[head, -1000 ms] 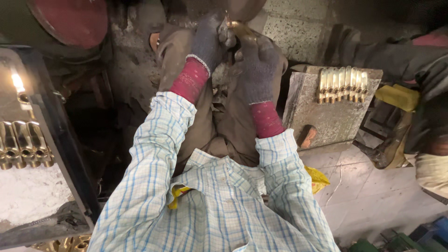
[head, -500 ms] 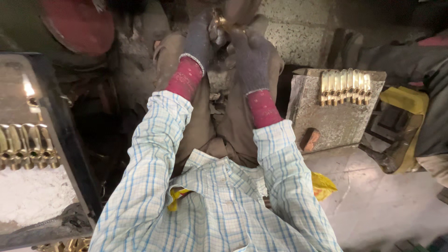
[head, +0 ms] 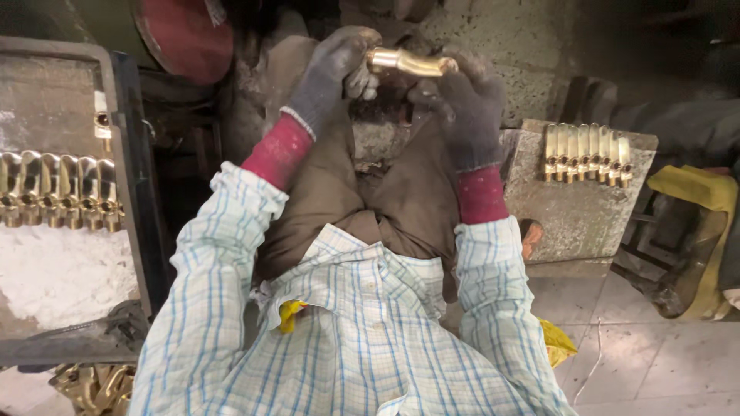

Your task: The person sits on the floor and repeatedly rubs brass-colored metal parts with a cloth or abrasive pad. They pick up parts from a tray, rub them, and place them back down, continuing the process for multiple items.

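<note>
Both gloved hands up over the lap, left hand (head: 333, 73) and right hand (head: 466, 104) each pinching an end of one brass fitting (head: 408, 62), held level between them. Finished row of fittings (head: 587, 152) lined up on the block (head: 574, 212) to the right, another row (head: 58, 191) on the tray (head: 131, 154) to the left.

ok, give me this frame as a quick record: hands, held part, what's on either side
left hand: gloved left hand, fingers on one end of the brass part
right hand: gloved right hand, fingers on the other end
held part: shiny brass part, roughly horizontal, held between both hands above the lap
left side: row of brass pieces lined up on a dark-framed tray
right side: row of brass pieces on block, set on a grey stone block
behind: red disc
floor: pale tiles
</note>
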